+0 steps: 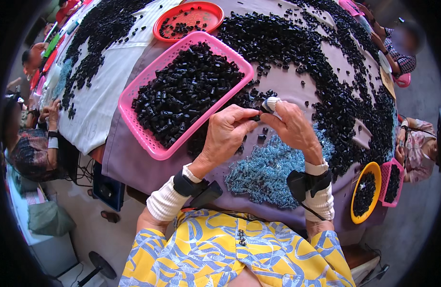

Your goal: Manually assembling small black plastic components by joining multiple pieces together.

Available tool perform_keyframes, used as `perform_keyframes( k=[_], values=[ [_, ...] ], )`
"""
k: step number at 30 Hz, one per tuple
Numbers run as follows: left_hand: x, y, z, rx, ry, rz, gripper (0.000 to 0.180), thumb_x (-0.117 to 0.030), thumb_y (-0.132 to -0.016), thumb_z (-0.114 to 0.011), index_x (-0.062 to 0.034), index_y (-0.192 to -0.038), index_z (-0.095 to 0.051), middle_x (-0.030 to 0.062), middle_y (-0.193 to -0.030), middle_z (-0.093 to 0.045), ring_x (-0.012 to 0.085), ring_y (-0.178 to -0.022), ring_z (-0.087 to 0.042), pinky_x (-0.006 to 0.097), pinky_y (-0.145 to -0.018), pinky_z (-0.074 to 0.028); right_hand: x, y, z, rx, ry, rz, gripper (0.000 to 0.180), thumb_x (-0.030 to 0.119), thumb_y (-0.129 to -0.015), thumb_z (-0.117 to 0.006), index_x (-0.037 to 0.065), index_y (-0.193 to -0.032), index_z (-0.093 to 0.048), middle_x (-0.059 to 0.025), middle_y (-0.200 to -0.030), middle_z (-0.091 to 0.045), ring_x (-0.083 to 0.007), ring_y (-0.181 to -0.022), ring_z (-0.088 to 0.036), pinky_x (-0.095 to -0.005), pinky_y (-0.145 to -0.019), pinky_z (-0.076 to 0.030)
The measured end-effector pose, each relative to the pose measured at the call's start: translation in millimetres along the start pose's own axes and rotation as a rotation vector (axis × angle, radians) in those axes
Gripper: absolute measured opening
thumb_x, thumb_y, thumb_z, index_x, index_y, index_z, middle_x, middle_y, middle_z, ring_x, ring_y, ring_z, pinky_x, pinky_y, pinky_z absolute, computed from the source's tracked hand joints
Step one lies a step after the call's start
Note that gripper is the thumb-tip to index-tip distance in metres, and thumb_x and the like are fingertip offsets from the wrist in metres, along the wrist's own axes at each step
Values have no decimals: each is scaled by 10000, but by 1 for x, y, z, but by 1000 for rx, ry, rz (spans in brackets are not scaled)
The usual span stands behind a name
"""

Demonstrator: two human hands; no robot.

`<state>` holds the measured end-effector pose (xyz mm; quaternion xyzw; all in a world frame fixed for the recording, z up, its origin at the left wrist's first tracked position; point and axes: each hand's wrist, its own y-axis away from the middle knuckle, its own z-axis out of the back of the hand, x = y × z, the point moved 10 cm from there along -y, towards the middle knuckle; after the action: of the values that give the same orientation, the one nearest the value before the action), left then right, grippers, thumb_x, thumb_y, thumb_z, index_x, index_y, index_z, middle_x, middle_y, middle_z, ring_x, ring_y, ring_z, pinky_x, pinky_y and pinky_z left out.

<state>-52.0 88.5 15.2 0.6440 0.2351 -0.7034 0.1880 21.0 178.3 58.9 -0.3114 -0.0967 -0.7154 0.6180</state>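
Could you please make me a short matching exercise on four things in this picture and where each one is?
Things
1. Large pink basket
2. Small black part
3. Yellow tray
4. Pile of small blue coils

Places
A. At the fingertips of the left hand and right hand
B. On the purple cloth, just in front of the patterned shirt
C. Ahead and to the left, heaped with black pieces
D. Far to the right, past the right forearm

Right pairs: 1-C, 2-A, 3-D, 4-B

Bright, soft light with fisheye-bent, blackened edges.
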Motion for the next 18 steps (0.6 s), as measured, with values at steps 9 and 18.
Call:
perform_keyframes(
  k=[9,18],
  values=[
    [-11,-1,2,-25,-73,-91,238,43,-778,-661,30,-1016,-663,44,-912,-641,86,-808,-597,214,-707,-492,4,-4,-1,-39,32,-18,216,196,-885,-572,2,-828,-498,-166,-744,-513,-358,-721,-501,-429,-662,-385],
    [7,-1,2,7,292,146,229,-31,-825,-649,10,-1050,-656,46,-852,-668,86,-736,-621,215,-718,-504,-41,10,22,-135,-127,-212,170,155,-833,-626,-5,-819,-571,-167,-712,-564,-334,-680,-548,-416,-624,-421]
  ],
)
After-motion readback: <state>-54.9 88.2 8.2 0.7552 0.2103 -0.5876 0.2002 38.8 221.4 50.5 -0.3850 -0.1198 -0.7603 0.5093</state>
